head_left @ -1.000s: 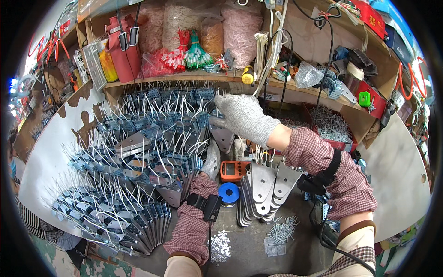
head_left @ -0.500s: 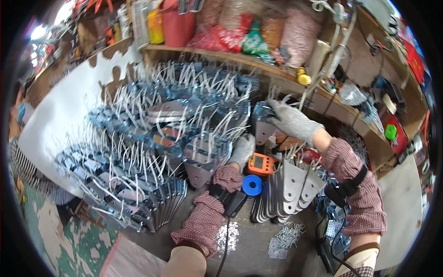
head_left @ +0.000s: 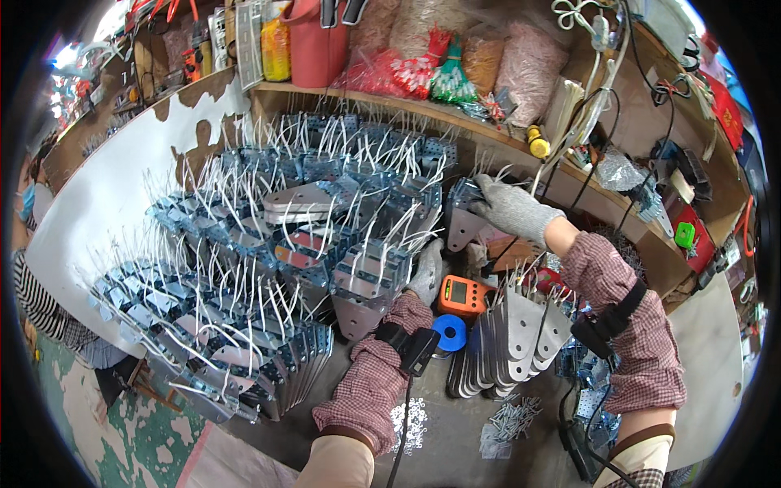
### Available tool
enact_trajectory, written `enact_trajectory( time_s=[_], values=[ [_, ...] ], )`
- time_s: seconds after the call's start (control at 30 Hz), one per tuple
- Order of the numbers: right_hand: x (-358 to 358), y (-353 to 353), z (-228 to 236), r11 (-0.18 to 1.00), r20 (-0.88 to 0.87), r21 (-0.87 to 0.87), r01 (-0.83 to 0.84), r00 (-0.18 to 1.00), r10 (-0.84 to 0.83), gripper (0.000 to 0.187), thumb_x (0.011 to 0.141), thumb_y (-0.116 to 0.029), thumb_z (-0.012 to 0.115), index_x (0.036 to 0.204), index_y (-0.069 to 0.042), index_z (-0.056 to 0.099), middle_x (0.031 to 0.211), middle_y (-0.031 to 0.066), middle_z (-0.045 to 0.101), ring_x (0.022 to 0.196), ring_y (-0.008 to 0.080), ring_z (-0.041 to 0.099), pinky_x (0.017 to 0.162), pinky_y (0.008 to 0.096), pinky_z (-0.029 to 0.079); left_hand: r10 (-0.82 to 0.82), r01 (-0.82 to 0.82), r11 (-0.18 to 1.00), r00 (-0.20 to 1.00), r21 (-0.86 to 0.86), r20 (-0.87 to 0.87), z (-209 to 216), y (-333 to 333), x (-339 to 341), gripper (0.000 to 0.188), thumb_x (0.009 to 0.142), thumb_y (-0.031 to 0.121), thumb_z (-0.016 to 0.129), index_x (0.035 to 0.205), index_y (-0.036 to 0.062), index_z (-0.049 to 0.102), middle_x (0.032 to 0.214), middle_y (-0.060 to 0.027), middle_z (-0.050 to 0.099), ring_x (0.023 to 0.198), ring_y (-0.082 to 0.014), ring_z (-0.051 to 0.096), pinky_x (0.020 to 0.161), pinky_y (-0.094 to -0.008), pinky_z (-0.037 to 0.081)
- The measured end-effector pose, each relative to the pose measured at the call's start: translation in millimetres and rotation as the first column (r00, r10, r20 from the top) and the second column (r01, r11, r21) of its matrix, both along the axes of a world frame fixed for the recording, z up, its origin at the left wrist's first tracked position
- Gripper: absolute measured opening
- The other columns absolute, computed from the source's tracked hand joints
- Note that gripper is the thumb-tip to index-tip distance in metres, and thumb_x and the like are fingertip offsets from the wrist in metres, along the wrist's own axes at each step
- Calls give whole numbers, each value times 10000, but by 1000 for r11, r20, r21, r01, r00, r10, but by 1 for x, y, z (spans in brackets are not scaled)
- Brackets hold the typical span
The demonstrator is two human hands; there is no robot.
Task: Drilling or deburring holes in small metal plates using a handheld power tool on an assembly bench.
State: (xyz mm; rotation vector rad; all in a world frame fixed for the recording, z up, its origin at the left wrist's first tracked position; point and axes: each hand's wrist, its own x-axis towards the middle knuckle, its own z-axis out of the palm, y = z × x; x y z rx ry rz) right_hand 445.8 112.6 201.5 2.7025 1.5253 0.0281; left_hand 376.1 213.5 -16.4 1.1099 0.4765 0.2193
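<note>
My right hand (head_left: 511,210), in a grey knit glove, is closed on a bundle of metal bracket plates (head_left: 462,213) with white ties sticking out, held at the right edge of the big heap. My left hand (head_left: 426,272), also gloved, rests against another bundle of metal plates (head_left: 368,281) at the front of the heap; its grip is partly hidden. The heap of tied metal brackets (head_left: 244,268) spreads across the bench to the left. An orange meter (head_left: 460,296) and a blue tape roll (head_left: 449,332) lie just below my hands.
A row of upright loose metal plates (head_left: 517,337) stands at the right, with screws (head_left: 508,423) and small washers (head_left: 411,423) on the bench in front. A shelf (head_left: 455,122) behind holds bags and a yellow bottle (head_left: 537,142). A seated person (head_left: 37,285) is at far left.
The view has swung left and closer. My right hand stays on a plate bundle at the heap's right edge; my left hand has moved up against a bundle at the front of the heap.
</note>
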Motion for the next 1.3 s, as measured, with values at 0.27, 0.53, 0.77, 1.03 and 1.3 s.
enact_trajectory(
  time_s=[0.27,0.53,0.77,1.03,1.3],
  values=[
    [8,24,1,999,-22,5,42,999,-42,479,1014,-286,535,1328,66,451,1243,341,616,1166,473,614,987,513,497,-16,15,999,999,29,30,3,9,17,535,1045,426,456,1167,-50,666,1085,-174,724,1007,-308,678,881,-426,511],
    [26,30,-1,997,-81,40,65,995,-62,458,1002,-273,552,1311,57,482,1217,313,643,1153,461,624,971,493,500,-19,18,998,1000,54,25,5,11,24,518,1044,412,465,1170,-49,666,1096,-170,722,1015,-302,675,887,-420,510],
    [36,26,-8,997,-82,73,38,996,-32,482,998,-298,568,1313,57,488,1220,325,638,1166,462,615,989,498,490,-35,33,996,999,79,35,12,10,32,504,1044,399,473,1173,-48,666,1105,-167,721,1021,-297,673,891,-416,509],
    [52,28,-8,995,-121,21,101,988,-97,498,992,-314,567,1341,35,503,1269,331,613,1193,467,594,1027,495,472,-39,34,995,998,94,51,19,9,44,487,1043,385,482,1176,-47,666,1116,-163,719,1029,-291,671,897,-411,508],
    [54,42,-7,993,-142,83,90,987,-77,489,988,-331,574,1326,21,536,1289,306,616,1201,461,596,1037,483,474,-36,30,994,998,104,49,17,14,40,471,1043,371,491,1180,-45,666,1127,-159,717,1037,-284,669,902,-406,507]
  ],
)
